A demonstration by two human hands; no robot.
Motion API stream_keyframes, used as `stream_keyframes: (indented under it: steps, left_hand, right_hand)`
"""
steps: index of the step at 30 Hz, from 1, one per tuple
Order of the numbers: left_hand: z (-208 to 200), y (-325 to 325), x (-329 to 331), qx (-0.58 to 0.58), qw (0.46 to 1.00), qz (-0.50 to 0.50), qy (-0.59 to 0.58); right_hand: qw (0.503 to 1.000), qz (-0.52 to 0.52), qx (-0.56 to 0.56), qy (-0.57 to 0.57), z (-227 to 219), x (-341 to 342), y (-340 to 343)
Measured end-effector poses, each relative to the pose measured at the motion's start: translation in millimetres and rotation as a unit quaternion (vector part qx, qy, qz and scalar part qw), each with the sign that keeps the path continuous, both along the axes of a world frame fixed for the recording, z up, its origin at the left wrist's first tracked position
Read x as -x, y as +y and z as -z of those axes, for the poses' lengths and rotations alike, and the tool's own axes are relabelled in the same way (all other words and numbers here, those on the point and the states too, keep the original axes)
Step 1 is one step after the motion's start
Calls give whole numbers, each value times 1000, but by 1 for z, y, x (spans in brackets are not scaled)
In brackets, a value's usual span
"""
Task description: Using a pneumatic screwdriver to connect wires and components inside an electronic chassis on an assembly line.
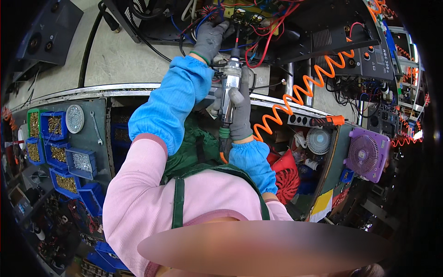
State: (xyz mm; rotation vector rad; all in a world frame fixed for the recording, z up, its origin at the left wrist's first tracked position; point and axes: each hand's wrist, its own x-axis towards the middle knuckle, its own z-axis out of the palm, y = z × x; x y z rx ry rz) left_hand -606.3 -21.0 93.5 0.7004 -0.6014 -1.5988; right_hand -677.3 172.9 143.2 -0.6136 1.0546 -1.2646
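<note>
My right hand (pixel 240 108), in a grey glove, is wrapped round the silver body of an air screwdriver (pixel 229 87). Its bit points away from me at metal terminals (pixel 240 16) on a circuit board inside an opened black machine casing (pixel 318 39). Close to the left of the bit is my left hand (pixel 211 40), also gloved in grey, its fingers bent together at the wires and terminals. Whatever those fingertips pinch is hidden. Red wires (pixel 267 44) loop to the right of the bit, and blue wires pass around my left hand.
An orange coiled hose (pixel 295 99) stretches across the right side. Blue bins (pixel 54 125) of small brass and silver fasteners lie at left, near a wrench (pixel 96 128). A purple fan (pixel 366 154) stands at right. Another machine (pixel 46 34) sits at far left.
</note>
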Motion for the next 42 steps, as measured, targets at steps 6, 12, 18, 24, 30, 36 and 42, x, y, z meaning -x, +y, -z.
stream_keyframes:
  steps: [6,12,18,24,30,36,42]
  left_hand:
    - [-12,3,-2,73,984,-98,-128]
    - [14,-10,-5,124,977,-100,-143]
    - [-5,-1,-9,88,991,-35,-92]
    - [15,-14,-14,114,981,-48,-152]
    - [-5,-11,-16,134,967,-13,-218]
    - [-11,-9,-16,107,979,0,-175]
    - [-16,-9,-16,105,971,0,-213]
  right_hand:
    - [1000,-2,8,13,-2,0,1]
    - [1000,3,9,20,-2,-5,-1]
    - [1000,2,3,3,-1,-3,0]
    - [1000,7,-5,-15,-1,-6,0]
    - [998,4,15,-67,5,-5,0]
    - [989,-5,58,-136,-7,-8,-1]
    - [996,9,24,-81,-6,-10,-1]
